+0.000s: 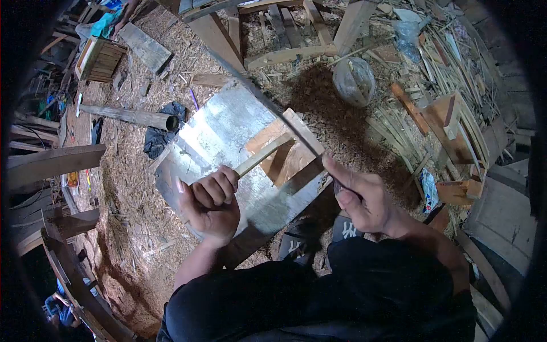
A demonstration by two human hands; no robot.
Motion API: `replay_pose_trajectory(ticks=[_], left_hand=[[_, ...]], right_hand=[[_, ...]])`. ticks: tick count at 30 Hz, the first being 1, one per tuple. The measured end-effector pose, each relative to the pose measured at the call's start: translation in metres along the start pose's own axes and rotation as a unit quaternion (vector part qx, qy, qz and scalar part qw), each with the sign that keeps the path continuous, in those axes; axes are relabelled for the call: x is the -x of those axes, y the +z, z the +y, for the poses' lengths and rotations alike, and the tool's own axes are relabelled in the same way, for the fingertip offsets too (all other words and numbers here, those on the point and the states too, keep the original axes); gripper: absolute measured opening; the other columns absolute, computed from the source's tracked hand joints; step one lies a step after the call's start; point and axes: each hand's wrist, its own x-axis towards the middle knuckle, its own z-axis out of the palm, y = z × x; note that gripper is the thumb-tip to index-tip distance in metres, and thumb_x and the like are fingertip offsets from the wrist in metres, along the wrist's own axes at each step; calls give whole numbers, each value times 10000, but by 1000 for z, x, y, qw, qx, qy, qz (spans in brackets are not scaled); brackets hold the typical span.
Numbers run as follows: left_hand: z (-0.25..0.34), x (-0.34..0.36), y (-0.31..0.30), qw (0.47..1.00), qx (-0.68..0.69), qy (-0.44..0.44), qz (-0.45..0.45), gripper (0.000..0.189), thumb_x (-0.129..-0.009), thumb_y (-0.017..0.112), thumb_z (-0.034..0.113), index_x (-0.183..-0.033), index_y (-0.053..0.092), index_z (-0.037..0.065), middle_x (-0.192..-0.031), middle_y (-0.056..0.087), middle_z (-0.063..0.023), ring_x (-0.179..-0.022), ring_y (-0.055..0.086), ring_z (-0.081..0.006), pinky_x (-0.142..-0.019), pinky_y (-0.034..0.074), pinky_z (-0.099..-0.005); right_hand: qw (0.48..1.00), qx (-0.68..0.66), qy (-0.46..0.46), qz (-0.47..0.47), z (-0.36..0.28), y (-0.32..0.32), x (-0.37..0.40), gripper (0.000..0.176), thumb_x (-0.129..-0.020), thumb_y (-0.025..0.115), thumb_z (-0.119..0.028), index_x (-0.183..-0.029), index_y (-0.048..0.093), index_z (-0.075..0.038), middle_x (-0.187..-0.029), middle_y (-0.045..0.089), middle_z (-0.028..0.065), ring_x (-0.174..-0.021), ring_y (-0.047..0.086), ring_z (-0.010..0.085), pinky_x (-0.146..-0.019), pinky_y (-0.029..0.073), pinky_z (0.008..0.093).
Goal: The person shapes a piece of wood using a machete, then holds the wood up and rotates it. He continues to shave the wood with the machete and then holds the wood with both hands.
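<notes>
My left hand [212, 202] is closed in a fist around a slim, pale wooden stick [259, 157]. The stick points up and right, its far end right at a long, flat, blade-like strip [303, 134]. That strip runs from the upper left down to my right hand [364, 196], whose fingers are closed at its near end, the index finger stretched along it. What exactly the right palm wraps is hidden. Below both hands lies a piece of light brown wood [293, 165] on a worn, whitish board [208, 131].
Wood shavings cover the floor [137, 199]. A round pole [128, 115] and a black plastic bag [159, 137] lie left of the board. Behind it stands a clear plastic bag [354, 81]. Wood strips [450, 62] pile up right. A person [60, 308] shows at lower left.
</notes>
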Motion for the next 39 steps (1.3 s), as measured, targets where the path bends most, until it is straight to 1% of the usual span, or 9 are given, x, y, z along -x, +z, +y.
replay_pose_trajectory(ticks=[3,5,11,17,21,23,25,28,39], left_hand=[[0,4,6,1000,2,6,-19,587,-1127,257,342,-573,233,150,-479,213,0,-449,200,-157,-594,378,-376],[-1,6,6,999,0,14,-45,590,-1128,255,345,-573,232,147,-481,222,-6,-452,207,-161,-597,379,-377],[-1,7,5,995,-31,21,-92,592,-1132,248,345,-577,232,137,-488,259,-20,-461,240,-172,-611,385,-373],[-3,9,12,998,-27,-1,-57,603,-1110,261,386,-555,209,156,-481,218,-4,-473,207,-181,-687,378,-365],[-6,12,2,994,-11,30,-102,584,-1135,230,342,-597,246,116,-497,270,-26,-473,272,-172,-768,457,-379],[-3,13,3,995,-27,25,-98,582,-1135,227,340,-599,247,116,-497,270,-26,-473,278,-170,-755,454,-383],[-4,13,8,994,-37,26,-95,581,-1136,223,339,-600,247,115,-497,269,-25,-473,284,-169,-742,450,-387],[-8,8,18,994,-35,49,-92,552,-1133,222,313,-600,245,167,-503,220,10,-470,217,-172,-615,347,-361],[0,-18,-8,977,108,-90,162,547,-1120,356,339,-615,248,160,-527,220,2,-483,253,-147,-624,366,-343]], right_hand=[[985,94,-145,15,12,8,1,537,-1033,515,-115,-1559,421,-62,-765,650,150,-559,548,176,-576,490,326],[984,72,142,-75,5,11,3,541,-997,528,-62,-1532,453,-36,-884,704,215,-564,577,212,-590,509,354],[997,57,-57,4,-4,4,1,537,-1005,515,-61,-1538,465,-98,-1081,716,246,-679,690,284,-695,558,389],[981,89,164,-51,1,6,5,537,-1004,489,-49,-1539,444,-75,-1353,619,264,-999,724,405,-839,560,392],[998,42,44,2,-7,3,6,540,-1011,478,-49,-1548,446,-102,-1367,606,279,-795,727,349,-768,570,381],[996,74,-43,26,2,5,10,540,-1020,496,-69,-1555,440,-107,-1242,675,276,-689,696,266,-704,560,362],[965,162,167,-124,-1,4,9,528,-1038,514,-110,-1560,433,-112,-987,730,224,-684,675,180,-679,545,348],[958,120,255,-48,-11,-2,3,508,-1078,490,-183,-1577,408,-128,-703,638,91,-605,601,119,-590,503,334],[932,-88,314,155,34,4,13,601,-1068,570,-293,-1588,362,-73,-585,506,-19,-466,488,68,-449,420,271]])
